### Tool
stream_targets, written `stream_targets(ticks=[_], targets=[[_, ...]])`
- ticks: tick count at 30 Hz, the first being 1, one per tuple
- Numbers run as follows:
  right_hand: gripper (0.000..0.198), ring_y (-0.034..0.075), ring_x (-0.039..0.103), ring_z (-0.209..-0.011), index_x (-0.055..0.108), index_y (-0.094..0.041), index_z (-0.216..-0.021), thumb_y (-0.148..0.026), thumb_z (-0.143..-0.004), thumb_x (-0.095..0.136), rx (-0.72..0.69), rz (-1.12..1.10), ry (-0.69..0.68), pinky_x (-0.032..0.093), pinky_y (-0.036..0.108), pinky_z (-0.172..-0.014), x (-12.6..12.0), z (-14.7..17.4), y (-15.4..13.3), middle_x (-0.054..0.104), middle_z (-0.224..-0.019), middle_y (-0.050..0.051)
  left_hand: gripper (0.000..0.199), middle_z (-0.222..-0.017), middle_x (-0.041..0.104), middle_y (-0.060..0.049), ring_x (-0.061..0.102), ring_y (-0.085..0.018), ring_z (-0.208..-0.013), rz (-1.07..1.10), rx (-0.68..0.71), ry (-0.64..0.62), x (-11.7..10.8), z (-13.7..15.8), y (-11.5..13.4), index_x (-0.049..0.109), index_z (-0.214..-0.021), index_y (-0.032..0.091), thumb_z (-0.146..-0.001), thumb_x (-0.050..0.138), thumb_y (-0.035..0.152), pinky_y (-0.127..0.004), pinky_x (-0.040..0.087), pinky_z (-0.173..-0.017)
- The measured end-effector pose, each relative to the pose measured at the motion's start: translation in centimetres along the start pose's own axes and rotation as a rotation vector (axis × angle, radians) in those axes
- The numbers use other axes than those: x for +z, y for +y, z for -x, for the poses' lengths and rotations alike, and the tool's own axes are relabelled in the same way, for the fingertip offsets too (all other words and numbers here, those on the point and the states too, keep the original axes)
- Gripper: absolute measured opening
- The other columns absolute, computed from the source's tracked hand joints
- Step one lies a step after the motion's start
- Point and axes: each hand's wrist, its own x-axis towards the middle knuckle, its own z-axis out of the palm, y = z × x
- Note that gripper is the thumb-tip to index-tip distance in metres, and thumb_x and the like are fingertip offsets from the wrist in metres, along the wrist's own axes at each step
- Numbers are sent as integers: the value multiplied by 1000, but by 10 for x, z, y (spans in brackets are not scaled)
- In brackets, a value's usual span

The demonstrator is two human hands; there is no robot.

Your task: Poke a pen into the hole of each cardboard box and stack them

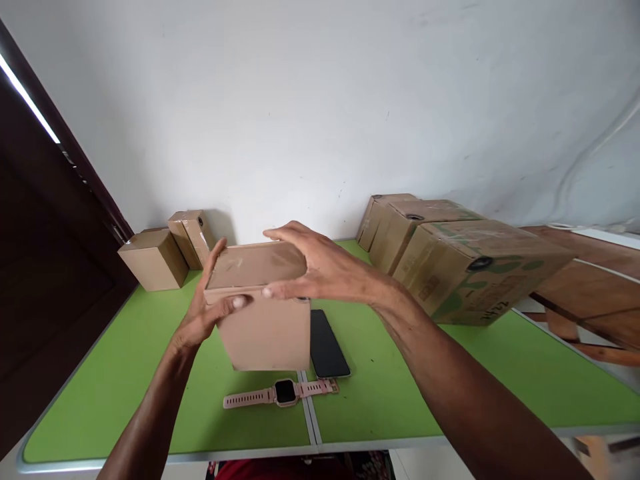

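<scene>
A small brown cardboard box (pixel 270 337) is held between both my hands above the middle of the green table. On its left side, my left hand (pixel 205 310) grips it with the thumb across the front top edge. My right hand (pixel 320 263) clasps the upper right, its fingers over the far side and its thumb along the front edge. Just right of the box lies a black smartphone (pixel 327 347). Below it, a pink-strapped smartwatch (pixel 285 392) is stretched out flat across the table's seam.
Several cardboard boxes stand at the back right, the nearest a large printed box (pixel 475 267). At the back left are a plain box (pixel 154 260) and a narrow taped box (pixel 191 237). A white wall (pixel 320 120) rises behind the green table (pixel 400 393); a dark door (pixel 45 240) is left.
</scene>
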Motion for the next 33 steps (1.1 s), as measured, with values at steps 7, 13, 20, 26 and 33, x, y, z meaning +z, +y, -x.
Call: stream_targets(ticks=[7, 13, 20, 26, 33], targets=[[108, 42, 49, -153, 37, -30, -170, -77, -83, 80, 131, -612, 120, 47, 66, -121, 62, 13, 38, 45, -174, 16, 111, -156, 64, -15, 66, -41, -137, 264, 5, 298, 4, 16, -25, 40, -169, 28, -73, 90, 56, -52, 60, -110], [74, 36, 57, -142, 56, -29, -150, -76, -94, 67, 155, -685, 232, 48, 54, -118, 119, 6, 49, 62, -157, 11, 98, -151, 68, -12, 70, -38, -133, 172, -88, 324, -5, 29, -37, 43, -165, 30, -81, 84, 57, -48, 62, -107], [83, 37, 65, -127, 60, -22, -144, -79, -84, 70, 220, -641, 377, 53, 55, -108, 145, -13, 63, 70, -138, 15, 93, -164, 56, -16, 49, -42, -157, -161, -134, 379, -26, 28, -37, 48, -165, 31, -86, 80, 67, -61, 42, -128], [91, 40, 59, -138, 55, -25, -153, -73, -79, 79, 233, -492, 344, 54, 57, -110, 149, -8, 71, 59, -152, 17, 103, -167, 50, -20, 44, -51, -157, -651, -151, 291, -35, 12, 0, 58, -161, 31, -74, 86, 78, -77, 38, -124], [87, 39, 59, -138, 55, -28, -151, -69, -79, 83, 113, -411, 321, 50, 59, -114, 152, -6, 65, 60, -146, 16, 86, -164, 59, -15, 50, -49, -152, -760, -222, -117, -34, 1, 15, 62, -159, 30, -88, 73, 76, -72, 40, -124]])
